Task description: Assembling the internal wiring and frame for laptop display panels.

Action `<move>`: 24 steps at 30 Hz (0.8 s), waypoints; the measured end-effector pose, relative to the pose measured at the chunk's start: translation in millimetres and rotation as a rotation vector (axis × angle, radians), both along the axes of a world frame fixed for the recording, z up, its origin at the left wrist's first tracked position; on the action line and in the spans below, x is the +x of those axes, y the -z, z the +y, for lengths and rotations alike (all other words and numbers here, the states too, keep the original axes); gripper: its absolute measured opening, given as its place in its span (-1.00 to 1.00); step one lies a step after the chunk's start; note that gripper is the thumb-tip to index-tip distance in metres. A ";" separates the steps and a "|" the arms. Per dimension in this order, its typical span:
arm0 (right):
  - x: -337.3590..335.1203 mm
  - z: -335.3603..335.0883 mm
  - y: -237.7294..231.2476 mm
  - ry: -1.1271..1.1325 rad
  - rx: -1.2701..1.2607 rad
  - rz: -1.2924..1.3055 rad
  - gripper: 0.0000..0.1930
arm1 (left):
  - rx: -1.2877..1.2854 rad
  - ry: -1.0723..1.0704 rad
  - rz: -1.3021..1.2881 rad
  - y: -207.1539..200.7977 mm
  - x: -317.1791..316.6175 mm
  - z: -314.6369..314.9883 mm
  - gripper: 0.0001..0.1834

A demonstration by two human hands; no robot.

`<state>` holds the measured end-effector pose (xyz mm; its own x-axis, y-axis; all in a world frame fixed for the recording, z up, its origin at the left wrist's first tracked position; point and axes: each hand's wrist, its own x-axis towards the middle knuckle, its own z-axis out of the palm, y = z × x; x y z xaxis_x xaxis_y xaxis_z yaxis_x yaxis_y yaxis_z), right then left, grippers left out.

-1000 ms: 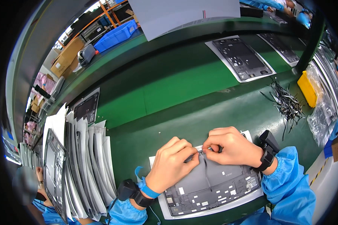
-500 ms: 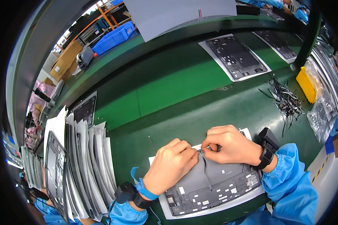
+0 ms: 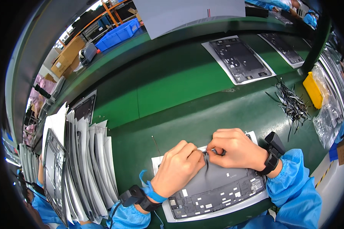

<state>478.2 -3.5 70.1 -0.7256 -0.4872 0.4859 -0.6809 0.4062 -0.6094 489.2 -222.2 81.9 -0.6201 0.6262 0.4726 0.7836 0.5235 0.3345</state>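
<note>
A dark tablet back housing (image 3: 221,179) with several small white pads lies on a white sheet (image 3: 179,218) in front of me. Both hands meet at its far edge. My left hand (image 3: 180,165) is closed, thumb and fingers pinched together near a thin black strip (image 3: 206,161). Opposite it, my right hand (image 3: 237,149) is curled, thumb against forefinger, at the strip's upper end. The strip hangs down between the hands over the housing. Fingertips partly hide what each hand grips.
Upright housings interleaved with white sheets (image 3: 90,164) stack at the left. A tangle of black strips (image 3: 292,105) lies at the right, near a yellow bin (image 3: 312,91) and clear plastic bags (image 3: 326,124). Another housing (image 3: 240,59) on a sheet lies farther back. A blue crate (image 3: 118,35) sits on the shelf.
The strip hung far down across the housing earlier; now only a short length shows beside my fingers. My hands stay pinched at the far edge, nearly in place. The view has shifted slightly.
</note>
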 end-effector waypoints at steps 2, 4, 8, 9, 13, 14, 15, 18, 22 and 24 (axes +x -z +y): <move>1.0 -1.6 -1.5 0.004 -0.004 0.047 -0.88 | 0.062 -0.007 -0.044 -2.6 -0.6 2.5 -0.85; 2.8 -3.7 -5.9 0.028 0.066 0.034 -0.88 | 0.073 -0.011 -0.061 -2.5 -1.5 2.7 -0.84; 2.6 -4.8 -4.6 0.027 0.081 0.052 -0.86 | 0.107 -0.030 -0.096 -2.4 -3.3 0.0 -0.81; 2.2 -4.4 -5.6 0.010 0.057 0.026 -0.86 | 0.107 -0.031 -0.091 -1.3 -2.9 0.9 -0.81; 1.0 -1.6 -11.8 -0.022 0.050 -0.030 -0.89 | 0.086 -0.072 -0.094 -3.3 1.0 3.2 -0.84; 0.9 -2.7 -10.2 -0.018 0.052 -0.022 -0.89 | 0.073 -0.072 -0.128 -5.8 1.0 2.7 -0.85; 0.9 -3.0 -5.7 -0.014 0.045 0.043 -0.90 | 0.080 -0.071 -0.121 -6.4 -1.1 1.3 -0.85; 2.0 4.5 -7.4 0.002 0.030 0.087 -0.94 | 0.055 -0.019 -0.402 -17.3 -17.0 -15.4 -0.82; 6.4 34.5 -22.9 0.239 -0.094 -0.037 -0.96 | 0.050 -0.090 -0.214 -29.3 -12.6 -32.8 -0.70; 6.8 55.6 -18.5 0.400 -0.209 -0.074 -0.97 | -0.217 -0.289 -0.560 -38.4 -6.5 -37.3 -0.69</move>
<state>485.0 52.1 88.5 -0.8734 -0.0586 0.4834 -0.4467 0.4914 -0.7476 482.8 -259.4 120.3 -0.8925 0.4425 -0.0875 0.3402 0.7876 0.5137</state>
